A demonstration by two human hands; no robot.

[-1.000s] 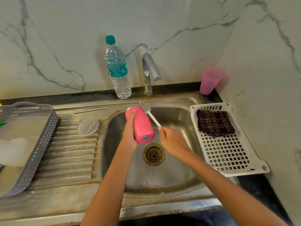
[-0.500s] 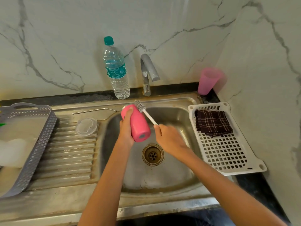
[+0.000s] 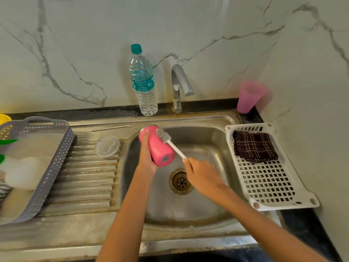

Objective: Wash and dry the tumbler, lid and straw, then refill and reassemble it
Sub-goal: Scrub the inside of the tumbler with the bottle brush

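Note:
My left hand (image 3: 147,159) grips the pink tumbler (image 3: 160,148), tilted over the sink basin (image 3: 204,140) with its base toward me. My right hand (image 3: 202,176) holds the white handle of a bottle brush (image 3: 166,138); its grey bristle head rests against the tumbler's outer side near the far end. The clear lid (image 3: 107,146) lies flat on the ribbed drainboard, left of the basin. The metal straw (image 3: 115,128) lies along the sink's back ledge, behind the lid.
A water bottle (image 3: 143,82) and the tap (image 3: 179,86) stand behind the basin. A pink cup (image 3: 249,97) sits in the back right corner. A white rack (image 3: 268,178) with a dark checked cloth (image 3: 254,146) is on the right, a grey basket (image 3: 51,167) on the left.
The brush head has slid down from the tumbler's far rim onto its outer side. Both hands stay over the basin with the same grips.

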